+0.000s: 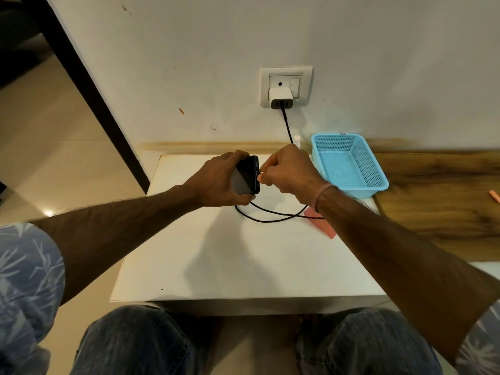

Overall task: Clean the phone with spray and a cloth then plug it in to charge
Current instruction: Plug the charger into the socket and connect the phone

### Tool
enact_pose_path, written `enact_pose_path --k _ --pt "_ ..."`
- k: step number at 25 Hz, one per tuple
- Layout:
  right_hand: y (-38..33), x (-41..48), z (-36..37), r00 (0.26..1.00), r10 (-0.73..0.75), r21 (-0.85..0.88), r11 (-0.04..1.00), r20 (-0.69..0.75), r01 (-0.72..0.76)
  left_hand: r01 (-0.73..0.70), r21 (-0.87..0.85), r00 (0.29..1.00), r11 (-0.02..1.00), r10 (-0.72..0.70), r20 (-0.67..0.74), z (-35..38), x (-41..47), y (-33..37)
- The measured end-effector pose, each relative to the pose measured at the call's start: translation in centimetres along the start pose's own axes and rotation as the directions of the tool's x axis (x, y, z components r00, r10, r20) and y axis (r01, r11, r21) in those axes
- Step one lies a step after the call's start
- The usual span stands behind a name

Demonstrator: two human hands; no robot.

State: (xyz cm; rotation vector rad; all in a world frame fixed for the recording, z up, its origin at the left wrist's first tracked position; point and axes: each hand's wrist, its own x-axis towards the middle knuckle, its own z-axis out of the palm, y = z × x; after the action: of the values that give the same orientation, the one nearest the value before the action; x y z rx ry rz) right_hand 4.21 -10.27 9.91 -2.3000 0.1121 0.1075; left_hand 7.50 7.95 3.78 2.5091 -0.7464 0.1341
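My left hand [220,181] grips a black phone [246,175] above the far part of the white table [243,253], its bottom edge turned to the right. My right hand [286,171] pinches the plug end of the black charging cable [270,215] right at the phone's bottom edge. The cable loops over the table and runs up to a white charger [280,97] seated in the wall socket [286,86]. A pink cloth [322,226] lies on the table, partly hidden under my right forearm. The tip of a small white spray bottle [297,139] shows behind my right hand.
A light blue mesh basket [349,165] stands at the table's far right corner against the wall. A wooden surface [443,196] adjoins the table on the right, with a small pink object [494,196] on it. My knees are below the table's near edge.
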Motion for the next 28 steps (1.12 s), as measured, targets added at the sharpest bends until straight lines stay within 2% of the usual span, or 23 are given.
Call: enact_pose_path --k 3,6,15,18,21,24,28 --pt "-1.9 0.6 -0.5 1.0 0.018 -0.156 0.988 0.017 -0.016 0.005 0.0 1.0 1.0 -0.005 0.012 0.2 0.0 0.0" --pt "-2.7 0.9 -0.8 0.998 0.012 -0.229 0.973 0.058 0.002 0.021 0.003 1.0 1.0 -0.021 -0.012 0.4 -0.1 -0.1" --pt "-0.8 0.9 -0.2 0.998 -0.046 -0.138 0.989 0.033 0.05 0.02 0.019 1.0 1.0 -0.02 0.009 0.2 0.0 -0.3" --pt "0.3 0.5 0.3 0.969 -0.207 -0.355 0.903 0.132 0.241 0.013 0.038 0.999 0.999 -0.014 0.03 0.3 -0.1 -0.2" --pt "1.0 0.2 1.6 0.924 -0.31 -0.593 0.709 0.223 0.38 0.02 0.067 0.998 0.998 -0.024 0.052 0.8 -0.1 0.0" --pt "1.6 0.5 2.1 0.91 -0.365 -0.639 0.656 0.198 0.402 0.068 0.062 0.997 0.996 -0.07 0.021 1.2 -0.1 -0.3" --pt "3.1 1.1 2.4 0.889 -0.405 -0.624 0.644 0.213 0.443 0.001 0.038 0.999 0.999 -0.003 0.054 1.8 -0.2 -1.6"
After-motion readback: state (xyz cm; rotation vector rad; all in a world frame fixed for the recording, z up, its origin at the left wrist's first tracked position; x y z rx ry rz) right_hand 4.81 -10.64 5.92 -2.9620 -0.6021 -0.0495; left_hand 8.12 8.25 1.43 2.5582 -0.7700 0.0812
